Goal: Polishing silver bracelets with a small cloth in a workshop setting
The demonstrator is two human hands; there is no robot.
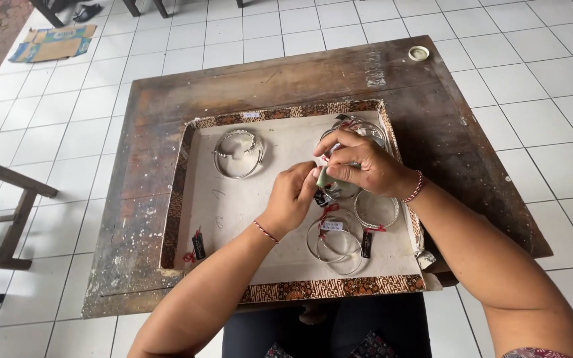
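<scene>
Two hands meet over a flat tray [187,172] with a patterned brown edge. The left hand [293,199] and the right hand [359,166] both pinch one small pale green thing [324,178] between them, so it stays put; what it is I cannot tell. Shiny bangles [239,152] lie left of the hands, and more [336,242] lie just below. Little black tags [198,246] on red string sit near the left wrist. A flattened cardboard box [54,43] lies far off on the floor.

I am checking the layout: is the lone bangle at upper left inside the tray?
Inside: the bangle lies flat on the tray floor, within its patterned rim.
</scene>
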